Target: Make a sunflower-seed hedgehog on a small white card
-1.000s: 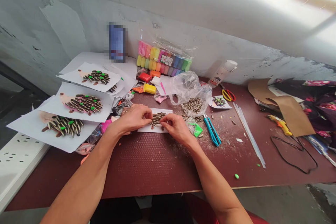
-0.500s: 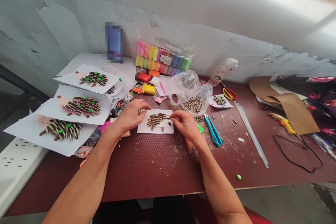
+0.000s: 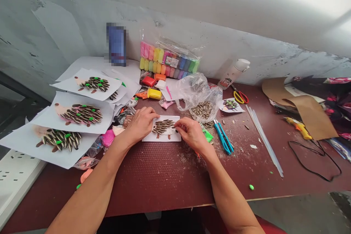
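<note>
Along the left end of the dark red table (image 3: 161, 179), hedgehog pictures on white sheets (image 3: 101, 128) lie piled, one sheet reaching out over a white slotted panel (image 3: 16, 168). The left hand (image 3: 139, 124) has its fingers bent and its fingertips at the upper left corner of a small white card (image 3: 163, 139); whether it grips the card, I cannot tell. The card lies flat between the hands, well back from the front edge (image 3: 201, 205) – tabletop shows all along that gap. At the card's right side, the right hand (image 3: 190, 133) makes a narrow pinch, though I cannot tell if anything is between the fingertips. Further right, table surface shows around some clear sticks (image 3: 264, 140).

As for containers, clear plastic wrapping (image 3: 89, 157) sits beside the left forearm. Behind the hands, a transparent pack (image 3: 170, 58) holds rows of coloured clay. Right of that, a crumpled clear bag (image 3: 196, 84) holds striped seeds (image 3: 202, 109) – some lie outside it. A white bottle (image 3: 234, 75) leans near the wall, its contents hidden.
</note>
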Demonstrator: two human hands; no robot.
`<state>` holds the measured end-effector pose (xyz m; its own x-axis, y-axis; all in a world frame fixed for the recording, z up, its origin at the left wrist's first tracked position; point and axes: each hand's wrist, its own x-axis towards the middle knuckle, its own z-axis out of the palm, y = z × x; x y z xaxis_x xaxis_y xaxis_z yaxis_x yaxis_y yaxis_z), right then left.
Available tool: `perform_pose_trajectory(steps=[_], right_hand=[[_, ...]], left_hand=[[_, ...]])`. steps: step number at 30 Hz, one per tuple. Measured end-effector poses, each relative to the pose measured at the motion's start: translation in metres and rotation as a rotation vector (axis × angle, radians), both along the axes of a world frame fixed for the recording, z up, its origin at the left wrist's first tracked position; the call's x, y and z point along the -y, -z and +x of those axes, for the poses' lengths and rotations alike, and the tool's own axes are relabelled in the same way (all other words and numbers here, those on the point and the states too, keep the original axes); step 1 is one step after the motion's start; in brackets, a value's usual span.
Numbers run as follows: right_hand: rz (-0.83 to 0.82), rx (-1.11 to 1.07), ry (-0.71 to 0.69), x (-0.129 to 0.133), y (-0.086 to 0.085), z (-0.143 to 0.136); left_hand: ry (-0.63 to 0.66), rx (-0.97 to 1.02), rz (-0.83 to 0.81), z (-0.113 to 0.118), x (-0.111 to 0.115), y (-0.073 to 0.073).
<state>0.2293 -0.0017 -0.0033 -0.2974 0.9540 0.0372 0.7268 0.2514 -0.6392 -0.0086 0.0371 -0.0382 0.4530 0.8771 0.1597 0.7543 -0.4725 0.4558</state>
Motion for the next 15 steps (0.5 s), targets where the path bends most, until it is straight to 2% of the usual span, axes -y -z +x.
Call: perform_pose_trajectory(steps=[9,15], right_hand=[[0.035,0.017,-0.009,-0.001,0.010,-0.001],[0.029,0.015,0.006,-0.001,0.009,0.000]], left_hand=[[0.008,-0.001,0.009,0.000,0.000,0.002],[0.002,-0.007,0.004,0.001,0.001,0.000]])
